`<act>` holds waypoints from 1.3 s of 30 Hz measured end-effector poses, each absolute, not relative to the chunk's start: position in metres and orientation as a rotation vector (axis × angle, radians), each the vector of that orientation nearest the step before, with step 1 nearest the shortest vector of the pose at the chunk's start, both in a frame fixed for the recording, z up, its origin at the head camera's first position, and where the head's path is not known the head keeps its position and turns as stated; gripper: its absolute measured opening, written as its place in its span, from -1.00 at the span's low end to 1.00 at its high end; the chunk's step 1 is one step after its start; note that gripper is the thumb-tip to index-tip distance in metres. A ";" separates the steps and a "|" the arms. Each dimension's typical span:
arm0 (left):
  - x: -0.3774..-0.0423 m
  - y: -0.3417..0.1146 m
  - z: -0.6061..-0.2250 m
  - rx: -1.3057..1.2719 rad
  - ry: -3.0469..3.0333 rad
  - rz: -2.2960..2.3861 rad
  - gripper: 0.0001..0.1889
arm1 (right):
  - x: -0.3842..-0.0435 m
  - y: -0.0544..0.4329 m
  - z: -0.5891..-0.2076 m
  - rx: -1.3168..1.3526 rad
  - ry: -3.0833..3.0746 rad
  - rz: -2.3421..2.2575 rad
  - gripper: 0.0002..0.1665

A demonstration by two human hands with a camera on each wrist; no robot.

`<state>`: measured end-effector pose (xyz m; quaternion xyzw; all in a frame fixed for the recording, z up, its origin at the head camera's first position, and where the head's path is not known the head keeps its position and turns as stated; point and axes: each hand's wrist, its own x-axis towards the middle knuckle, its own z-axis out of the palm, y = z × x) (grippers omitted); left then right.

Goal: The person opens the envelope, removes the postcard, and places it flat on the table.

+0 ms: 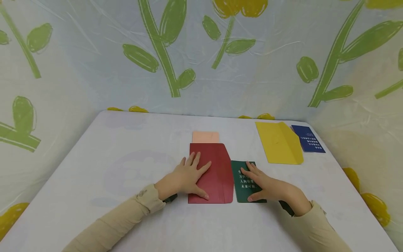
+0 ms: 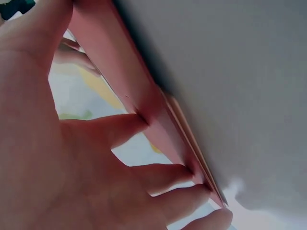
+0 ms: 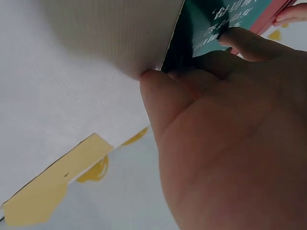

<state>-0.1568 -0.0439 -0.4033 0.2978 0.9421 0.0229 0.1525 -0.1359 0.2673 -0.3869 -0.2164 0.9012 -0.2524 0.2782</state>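
A red envelope (image 1: 217, 168) lies on the table with its flap side toward the right. My left hand (image 1: 189, 175) rests on its left half, fingers spread; in the left wrist view the fingertips (image 2: 139, 120) touch the red paper. Just right of the envelope is a dark green card (image 1: 244, 190) with white printed characters, close beside the flap edge. My right hand (image 1: 266, 183) lies over the card's right side, its fingers on the card and partly covering the text. The right wrist view shows the green card (image 3: 230, 24) beyond that hand's fingers.
Behind the red envelope a pale pink paper (image 1: 205, 137) sticks out. Toward the back right lie a yellow envelope (image 1: 277, 143) and a dark blue card (image 1: 308, 138) with white print. A flower-patterned sheet (image 1: 252, 77) hangs around the white table (image 1: 126, 157).
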 end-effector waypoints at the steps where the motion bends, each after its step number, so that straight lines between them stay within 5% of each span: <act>1: -0.154 -0.043 -0.404 0.862 2.709 0.063 0.17 | -0.133 0.268 -0.387 -0.575 2.418 -0.681 0.16; 39: -0.090 0.025 -0.403 0.985 2.802 -0.171 0.22 | -0.080 0.349 -0.393 -0.383 2.392 -0.856 0.19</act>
